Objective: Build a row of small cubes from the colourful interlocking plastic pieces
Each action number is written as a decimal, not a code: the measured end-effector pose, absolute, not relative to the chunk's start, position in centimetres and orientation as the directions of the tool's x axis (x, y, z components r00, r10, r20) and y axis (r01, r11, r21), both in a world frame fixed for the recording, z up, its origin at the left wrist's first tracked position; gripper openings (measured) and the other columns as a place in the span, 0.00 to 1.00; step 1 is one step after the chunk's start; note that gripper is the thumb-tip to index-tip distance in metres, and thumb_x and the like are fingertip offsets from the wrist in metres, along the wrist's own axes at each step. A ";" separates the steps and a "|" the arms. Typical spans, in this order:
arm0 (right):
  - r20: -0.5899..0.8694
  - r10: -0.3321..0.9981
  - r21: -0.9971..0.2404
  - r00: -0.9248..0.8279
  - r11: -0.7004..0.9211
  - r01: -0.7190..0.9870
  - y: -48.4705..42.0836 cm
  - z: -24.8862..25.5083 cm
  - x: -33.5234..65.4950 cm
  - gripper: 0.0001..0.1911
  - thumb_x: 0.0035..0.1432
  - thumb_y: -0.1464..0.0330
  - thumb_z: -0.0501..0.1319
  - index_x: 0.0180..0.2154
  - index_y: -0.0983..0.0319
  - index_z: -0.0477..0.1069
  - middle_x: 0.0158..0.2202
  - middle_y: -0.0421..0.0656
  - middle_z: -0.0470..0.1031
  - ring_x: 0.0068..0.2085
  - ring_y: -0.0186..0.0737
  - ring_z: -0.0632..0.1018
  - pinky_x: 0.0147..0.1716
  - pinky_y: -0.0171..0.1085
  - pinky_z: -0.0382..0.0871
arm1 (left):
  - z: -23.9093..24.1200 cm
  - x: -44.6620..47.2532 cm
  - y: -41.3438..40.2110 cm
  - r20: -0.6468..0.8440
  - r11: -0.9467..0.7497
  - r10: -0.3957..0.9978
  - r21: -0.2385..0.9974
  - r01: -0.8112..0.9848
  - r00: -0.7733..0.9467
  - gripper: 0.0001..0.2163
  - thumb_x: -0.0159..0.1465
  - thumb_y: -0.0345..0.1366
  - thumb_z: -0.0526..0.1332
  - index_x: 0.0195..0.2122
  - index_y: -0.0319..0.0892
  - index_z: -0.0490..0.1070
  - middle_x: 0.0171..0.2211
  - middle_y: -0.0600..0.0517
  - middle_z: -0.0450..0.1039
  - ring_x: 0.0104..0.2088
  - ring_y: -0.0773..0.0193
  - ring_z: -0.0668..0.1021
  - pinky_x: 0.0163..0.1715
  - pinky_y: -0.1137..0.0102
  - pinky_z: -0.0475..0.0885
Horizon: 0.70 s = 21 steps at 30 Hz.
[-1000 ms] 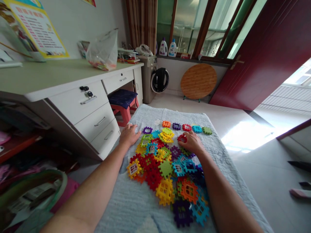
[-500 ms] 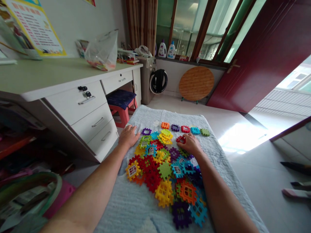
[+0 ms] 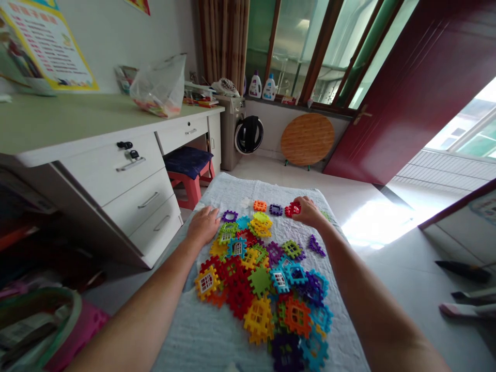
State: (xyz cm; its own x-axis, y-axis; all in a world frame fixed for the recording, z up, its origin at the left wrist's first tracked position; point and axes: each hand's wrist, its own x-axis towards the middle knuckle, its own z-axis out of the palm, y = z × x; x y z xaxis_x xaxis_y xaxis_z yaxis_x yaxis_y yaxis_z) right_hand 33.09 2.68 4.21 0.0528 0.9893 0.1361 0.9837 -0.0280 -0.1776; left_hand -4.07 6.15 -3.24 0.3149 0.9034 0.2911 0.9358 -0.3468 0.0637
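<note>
My right hand (image 3: 309, 211) pinches a red building tile (image 3: 295, 207) at the right part of the far row, over or against the red tile lying there. Left of it in that row are a dark purple tile (image 3: 276, 210) and an orange tile (image 3: 259, 205). A green tile (image 3: 326, 215) peeks out behind my right hand, which hides the blue one. My left hand (image 3: 204, 225) rests flat on the cloth, fingers spread, beside a purple frame tile (image 3: 230, 216). A heap of interlocking plastic tiles (image 3: 260, 280) in many colours fills the middle.
A pale blue cloth (image 3: 186, 315) covers the low table. To the left stands a white desk (image 3: 96, 155) with a plastic bag (image 3: 160, 88) on top. A stool (image 3: 189, 168) is tucked beneath it. A pink bin (image 3: 87, 323) sits at lower left.
My right hand has carried the red tile from beside the heap up to the far row. A purple triangular tile and a green tile now show uncovered. My left hand stays on the cloth.
</note>
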 end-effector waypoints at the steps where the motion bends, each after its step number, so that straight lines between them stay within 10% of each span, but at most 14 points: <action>1: 0.126 0.991 -0.171 0.044 -0.022 0.985 3.4 4.4 33.6 0.25 0.44 0.61 0.64 0.46 0.62 0.70 0.45 0.48 0.70 0.42 0.44 0.69 0.40 0.38 0.61 | -3.3 -4.1 6.2 0.292 -0.347 0.903 0.066 0.935 0.315 0.18 0.65 0.38 0.50 0.52 0.39 0.70 0.54 0.40 0.69 0.56 0.51 0.70 0.56 0.61 0.64; 21: -0.058 0.998 -0.101 -0.036 0.030 0.994 6.7 2.2 35.1 0.30 0.43 0.62 0.68 0.50 0.61 0.71 0.48 0.49 0.72 0.47 0.49 0.72 0.45 0.41 0.64 | -3.6 -4.3 6.5 0.317 -0.356 0.903 0.176 0.918 0.290 0.18 0.63 0.37 0.52 0.53 0.40 0.70 0.53 0.42 0.70 0.54 0.52 0.70 0.56 0.59 0.64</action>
State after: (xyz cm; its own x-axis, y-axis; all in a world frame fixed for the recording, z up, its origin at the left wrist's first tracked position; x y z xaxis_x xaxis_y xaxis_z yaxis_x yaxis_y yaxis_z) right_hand 35.11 6.71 2.24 -0.0357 0.9977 -0.0584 0.9945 0.0297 -0.1009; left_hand -4.27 6.51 -3.64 0.2897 0.9030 0.3172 0.9177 -0.3562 0.1759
